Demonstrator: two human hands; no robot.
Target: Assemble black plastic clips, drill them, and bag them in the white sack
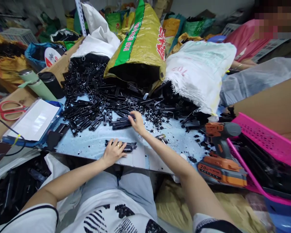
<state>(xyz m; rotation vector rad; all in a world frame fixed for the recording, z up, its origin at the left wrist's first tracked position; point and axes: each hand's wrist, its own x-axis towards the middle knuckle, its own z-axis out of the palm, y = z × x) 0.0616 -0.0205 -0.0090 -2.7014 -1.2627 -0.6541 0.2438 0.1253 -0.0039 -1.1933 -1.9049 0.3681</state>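
Observation:
My left hand [113,150] lies on a long black plastic part [129,147] near the front edge of the pale blue table [92,144], fingers pressing it down. My right hand [137,121] reaches further out to the edge of a big heap of black plastic parts [99,94], its fingers curled on one of the long black pieces [121,123]. The heap spills from three tipped sacks: white [97,42], yellow-green [140,45] and another white one [199,71].
An orange cordless drill [220,152] stands at the right by a pink basket [264,142] of black parts. Left are a white tray [34,121], red scissors [9,108] and two flasks [42,84]. Another person in pink [247,38] sits at the back right.

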